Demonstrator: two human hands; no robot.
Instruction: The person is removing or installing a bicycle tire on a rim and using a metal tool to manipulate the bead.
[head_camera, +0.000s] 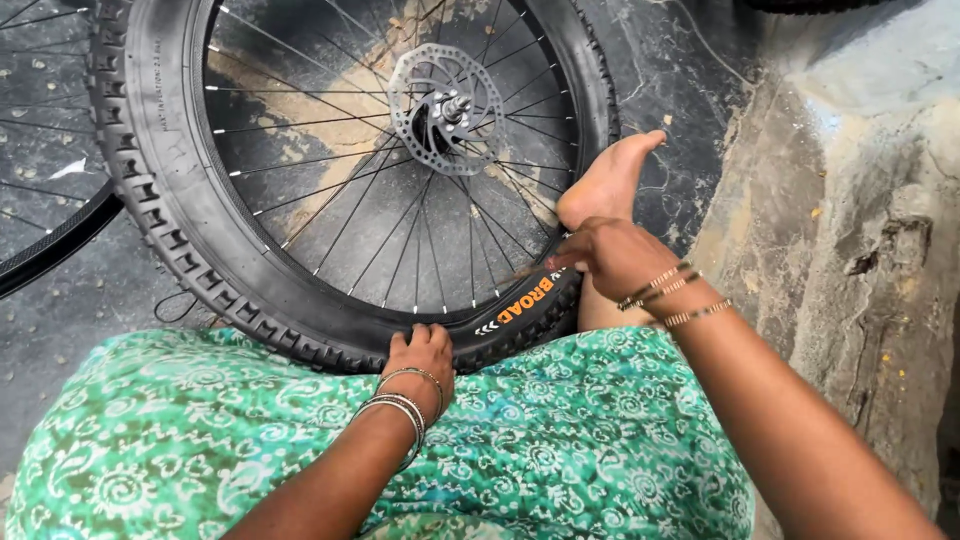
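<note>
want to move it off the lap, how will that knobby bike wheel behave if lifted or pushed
The wheel probably stays stiff: tensioned spokes and metal brake disc. Its thick knobby tyre should grip rather than slide. Stood upright it would likely roll or topple; the left hand and right hand steady it.

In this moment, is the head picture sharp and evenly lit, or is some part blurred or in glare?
Head view: mostly sharp, spokes and tyre tread crisp; soft daylight, no hard shadows; the pale wall at right is brightest, slightly washed; the right hand looks a little soft, the left hand clear; wide-lens bending curves the wheel's edge.
</note>
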